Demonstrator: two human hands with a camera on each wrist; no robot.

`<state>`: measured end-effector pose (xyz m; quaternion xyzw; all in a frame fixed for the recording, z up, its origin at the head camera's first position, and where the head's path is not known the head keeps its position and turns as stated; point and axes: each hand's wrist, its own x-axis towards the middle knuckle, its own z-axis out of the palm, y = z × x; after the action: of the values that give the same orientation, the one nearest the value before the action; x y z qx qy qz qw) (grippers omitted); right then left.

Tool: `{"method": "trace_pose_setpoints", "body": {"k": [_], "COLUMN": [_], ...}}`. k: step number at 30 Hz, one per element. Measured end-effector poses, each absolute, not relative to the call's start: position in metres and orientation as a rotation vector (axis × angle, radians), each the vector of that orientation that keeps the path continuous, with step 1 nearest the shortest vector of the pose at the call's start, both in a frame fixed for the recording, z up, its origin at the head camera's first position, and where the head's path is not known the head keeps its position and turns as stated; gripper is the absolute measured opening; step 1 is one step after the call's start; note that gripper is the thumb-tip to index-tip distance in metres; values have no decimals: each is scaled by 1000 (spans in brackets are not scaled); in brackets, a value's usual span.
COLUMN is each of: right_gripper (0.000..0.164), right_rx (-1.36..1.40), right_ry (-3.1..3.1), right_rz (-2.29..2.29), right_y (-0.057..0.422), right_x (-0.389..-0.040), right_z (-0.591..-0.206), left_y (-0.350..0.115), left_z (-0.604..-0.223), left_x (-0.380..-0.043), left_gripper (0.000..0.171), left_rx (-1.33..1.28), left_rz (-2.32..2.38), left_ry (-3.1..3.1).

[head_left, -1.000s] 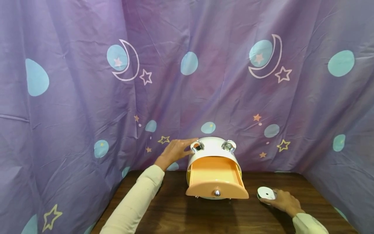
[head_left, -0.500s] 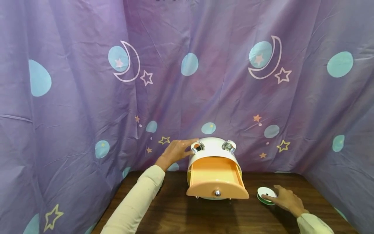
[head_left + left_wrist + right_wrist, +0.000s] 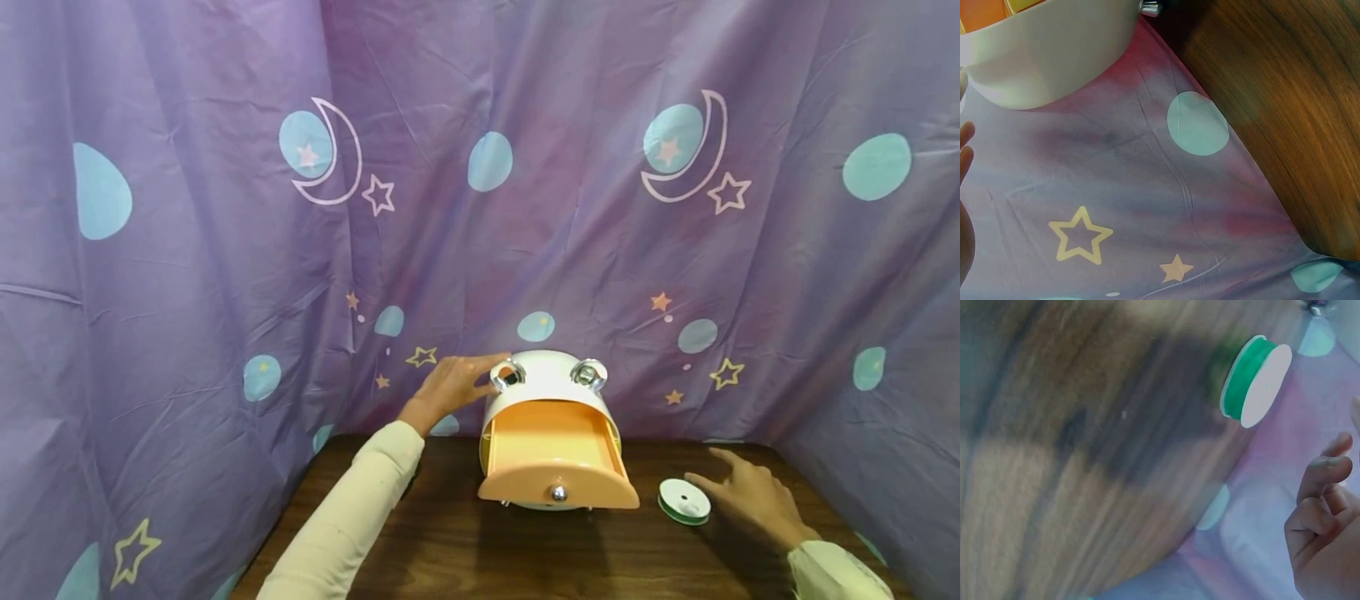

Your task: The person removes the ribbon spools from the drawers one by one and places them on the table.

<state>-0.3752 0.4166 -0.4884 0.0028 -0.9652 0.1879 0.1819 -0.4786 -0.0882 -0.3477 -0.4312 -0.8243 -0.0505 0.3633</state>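
Observation:
A white box with two chrome ring eyes (image 3: 546, 377) stands on the table in the head view. Its orange drawer (image 3: 517, 487), with a silver knob, is pulled out and holds nothing visible. My left hand (image 3: 452, 386) holds the box at its left eye, thumb and forefinger to either side of it. In the left wrist view the white shell (image 3: 1066, 62) shows, with fingertips at the left edge. To the right of the box a spool of green ribbon (image 3: 684, 502) lies flat. My right hand (image 3: 759, 502), thumb and forefinger spread apart, is beside the spool and holds nothing.
The dark wooden table (image 3: 450, 558) reaches back to a purple curtain (image 3: 570, 250) printed with moons, stars and blue dots. The curtain also closes in the left and right sides.
My right hand has let go of the ribbon spool and drawn back to the right, its fingers spreading. The spool stays on the table. My left hand has kept its place on the box.

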Motion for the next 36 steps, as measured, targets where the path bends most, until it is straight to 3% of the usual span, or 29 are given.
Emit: {"method": "trace_pose_setpoints", "body": {"k": [15, 36], "right_gripper": [84, 67], "right_rx": [111, 335], "right_ry": [-2641, -2398], "right_rz": [503, 538], "right_y": [395, 334], "right_x": [-368, -335], "right_z": [-441, -401], "left_y": [-87, -86], "left_z": [-347, -347], "left_x": [-477, -474], "left_gripper": [65, 65], "left_rx": [-1093, -1083], "left_rz": [-142, -134], "left_ry": [-2147, -2144]}}
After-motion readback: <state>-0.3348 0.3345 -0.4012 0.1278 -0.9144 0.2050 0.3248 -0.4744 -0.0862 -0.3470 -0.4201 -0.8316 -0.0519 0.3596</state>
